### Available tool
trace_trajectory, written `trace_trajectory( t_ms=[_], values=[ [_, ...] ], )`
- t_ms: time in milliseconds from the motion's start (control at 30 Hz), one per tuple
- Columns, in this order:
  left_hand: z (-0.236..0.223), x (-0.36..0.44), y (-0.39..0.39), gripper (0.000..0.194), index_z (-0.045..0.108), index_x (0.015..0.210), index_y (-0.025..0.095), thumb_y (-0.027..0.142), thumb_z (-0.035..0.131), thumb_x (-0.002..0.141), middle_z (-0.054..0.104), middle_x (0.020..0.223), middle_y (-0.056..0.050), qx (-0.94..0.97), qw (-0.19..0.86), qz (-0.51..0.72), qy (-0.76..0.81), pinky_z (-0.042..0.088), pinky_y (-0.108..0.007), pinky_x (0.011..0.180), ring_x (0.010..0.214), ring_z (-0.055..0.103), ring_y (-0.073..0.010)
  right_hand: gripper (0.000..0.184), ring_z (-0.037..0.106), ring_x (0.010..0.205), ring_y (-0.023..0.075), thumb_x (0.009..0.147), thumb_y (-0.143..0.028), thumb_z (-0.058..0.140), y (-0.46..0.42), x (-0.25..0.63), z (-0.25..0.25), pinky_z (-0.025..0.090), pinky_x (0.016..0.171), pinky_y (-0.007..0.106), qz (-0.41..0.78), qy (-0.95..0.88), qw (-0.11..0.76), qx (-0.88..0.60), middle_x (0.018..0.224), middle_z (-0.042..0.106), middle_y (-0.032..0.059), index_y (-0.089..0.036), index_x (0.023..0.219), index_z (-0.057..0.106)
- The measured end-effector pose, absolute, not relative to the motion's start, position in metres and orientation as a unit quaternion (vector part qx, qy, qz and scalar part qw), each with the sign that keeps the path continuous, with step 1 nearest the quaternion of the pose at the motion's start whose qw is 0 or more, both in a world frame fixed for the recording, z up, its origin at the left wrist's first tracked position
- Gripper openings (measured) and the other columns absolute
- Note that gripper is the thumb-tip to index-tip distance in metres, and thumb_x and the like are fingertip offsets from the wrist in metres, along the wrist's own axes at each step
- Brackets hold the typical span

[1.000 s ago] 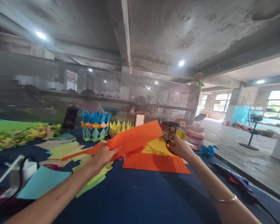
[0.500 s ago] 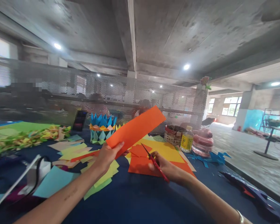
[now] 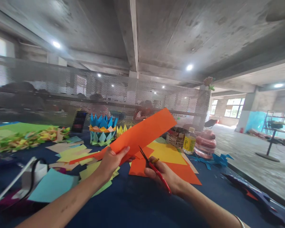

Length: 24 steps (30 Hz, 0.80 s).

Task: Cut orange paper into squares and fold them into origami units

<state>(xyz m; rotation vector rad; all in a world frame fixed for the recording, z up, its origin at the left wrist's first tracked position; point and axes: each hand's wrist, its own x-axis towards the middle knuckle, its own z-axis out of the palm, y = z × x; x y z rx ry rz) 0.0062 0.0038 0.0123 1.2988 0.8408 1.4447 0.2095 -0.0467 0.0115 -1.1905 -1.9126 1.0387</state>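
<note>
My left hand [image 3: 114,160] is closed on a wide strip of orange paper [image 3: 147,128], thumb on top, the strip slanting up to the right. My right hand [image 3: 162,171] grips red-handled scissors [image 3: 158,174]; their dark blades point up and left, with the tips close to the strip's lower edge. Whether the blades touch the paper I cannot tell. Beneath, an orange sheet [image 3: 185,174] and a yellow sheet [image 3: 172,153] lie on the dark blue table. A narrow orange strip [image 3: 84,157] shows left of my left hand.
Behind stand a folded-paper basket [image 3: 103,129], a woven basket [image 3: 174,137], a yellow-labelled bottle [image 3: 189,142] and a pink container [image 3: 205,144]. Blue scraps [image 3: 215,160] and a dark glue-gun-like tool [image 3: 254,193] lie right. Light blue paper [image 3: 54,186] lies left. People sit beyond the mesh screen [image 3: 123,91].
The orange strip in my left hand has shifted slightly right. My right hand has moved a little left with the scissors, bringing their tips nearer the strip.
</note>
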Motion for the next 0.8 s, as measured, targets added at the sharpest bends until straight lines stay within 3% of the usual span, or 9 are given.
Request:
trace_trajectory(
  t_ms=[400,667,800],
  values=[
    [0.012,0.014,-0.009,0.028,0.067,0.081,0.016,0.04,0.073,0.068,0.078,0.075,-0.008,0.566,0.485,0.578,0.333,0.06,-0.038,0.068,0.068,0.075,-0.0291,0.057,0.035,0.059,0.0101,0.077,-0.076,0.056,-0.048,0.207,0.016,0.03,0.052,0.023,0.351,-0.753,0.344,-0.438,0.069,0.037,-0.004,-0.019,0.081,0.048],
    [0.014,0.012,-0.01,0.029,0.069,0.078,0.015,0.043,0.073,0.068,0.074,0.061,-0.005,0.58,0.471,0.569,0.343,0.06,-0.04,0.072,0.062,0.073,-0.028,0.059,0.037,0.057,0.0088,0.078,-0.077,0.053,-0.045,0.21,0.011,0.03,0.049,0.022,0.352,-0.754,0.327,-0.448,0.068,0.038,-0.0044,-0.019,0.081,0.045],
    [0.014,0.013,-0.01,0.026,0.068,0.08,0.015,0.039,0.073,0.068,0.076,0.068,-0.006,0.575,0.479,0.569,0.341,0.06,-0.037,0.068,0.068,0.074,-0.028,0.061,0.038,0.055,0.0081,0.078,-0.079,0.052,-0.045,0.21,0.01,0.03,0.047,0.02,0.348,-0.755,0.332,-0.445,0.065,0.038,-0.0053,-0.018,0.083,0.048]
  ],
)
